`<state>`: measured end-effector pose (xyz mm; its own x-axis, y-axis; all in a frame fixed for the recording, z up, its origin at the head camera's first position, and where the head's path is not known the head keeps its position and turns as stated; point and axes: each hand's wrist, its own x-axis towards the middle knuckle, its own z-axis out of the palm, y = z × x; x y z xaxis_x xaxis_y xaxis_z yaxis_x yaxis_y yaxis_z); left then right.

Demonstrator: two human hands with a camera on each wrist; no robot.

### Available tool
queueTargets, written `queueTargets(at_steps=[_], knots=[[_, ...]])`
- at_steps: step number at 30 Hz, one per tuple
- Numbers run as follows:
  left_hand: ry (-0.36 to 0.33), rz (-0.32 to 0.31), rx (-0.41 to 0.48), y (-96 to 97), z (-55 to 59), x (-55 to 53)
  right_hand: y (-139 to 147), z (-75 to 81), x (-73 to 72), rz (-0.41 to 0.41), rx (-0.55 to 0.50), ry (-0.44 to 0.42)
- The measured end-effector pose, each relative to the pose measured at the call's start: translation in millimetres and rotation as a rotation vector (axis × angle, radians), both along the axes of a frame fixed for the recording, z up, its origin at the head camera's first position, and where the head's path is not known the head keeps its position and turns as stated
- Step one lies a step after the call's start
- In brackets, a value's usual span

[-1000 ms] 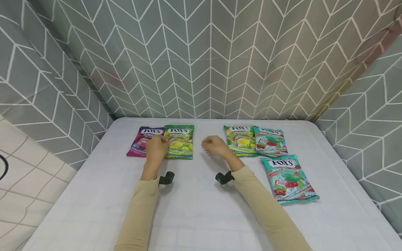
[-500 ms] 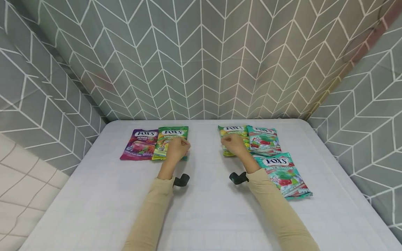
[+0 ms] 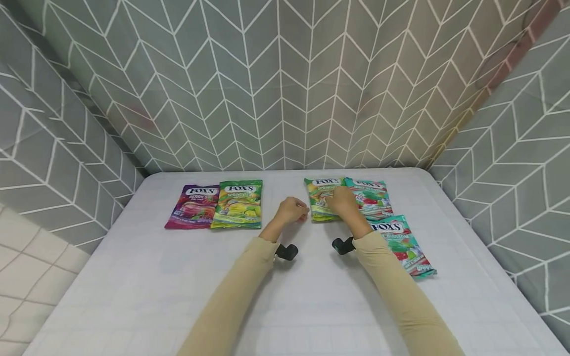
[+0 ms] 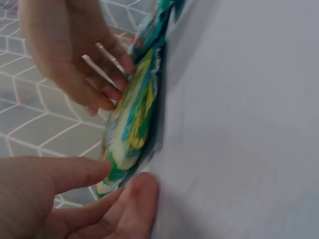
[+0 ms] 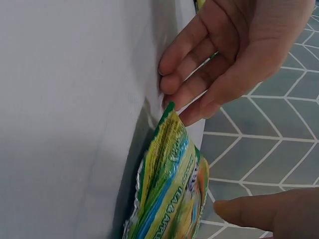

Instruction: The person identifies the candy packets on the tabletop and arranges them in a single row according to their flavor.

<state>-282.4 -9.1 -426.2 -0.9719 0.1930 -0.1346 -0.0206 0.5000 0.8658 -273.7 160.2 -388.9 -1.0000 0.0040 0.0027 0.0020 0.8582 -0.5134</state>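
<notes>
One Fox's Spring Tea bag (image 3: 319, 201), left hand (image 3: 291, 210) loosely parted beside it, right hand (image 3: 344, 201) relaxed over it, neither gripping: we should steady both ends evenly.

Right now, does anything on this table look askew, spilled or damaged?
One thing: the teal bag nearest the person lies askew, outside the row that the other four bags form along the table's far side. I see no spill or tear, though the right sleeve hides part of that bag.
</notes>
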Motion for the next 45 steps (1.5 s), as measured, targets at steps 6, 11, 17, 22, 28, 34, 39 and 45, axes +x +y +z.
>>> queueTargets(at_steps=[6,11,17,22,28,34,39,45], knots=[[0.009,0.04,-0.021,12.4,-5.2,-3.4,10,-1.1,-2.5,-0.002,0.073,-0.053],[0.026,0.036,-0.05,19.9,-5.3,-5.1,17,-2.9,-6.0,-0.016,0.082,-0.088],[0.031,0.06,-0.072,21.7,-7.9,-3.2,22,-2.8,-8.1,-0.052,0.082,-0.136],[0.023,0.064,-0.069,20.9,-7.8,-2.4,26,-0.9,-9.0,-0.08,0.14,-0.181],[0.021,0.059,-0.11,23.5,-5.1,-2.5,32,-2.1,-11.8,-0.067,0.153,-0.2],[0.049,0.075,-0.199,25.6,-5.3,-4.9,46,-5.4,-19.9,-0.004,0.076,-0.17],[0.072,0.095,-0.161,25.6,-6.8,-4.9,56,-5.6,-24.1,0.03,-0.081,-0.234],[0.085,0.109,-0.035,19.7,-5.0,-1.4,58,0.6,-16.2,0.019,-0.27,-0.307]])
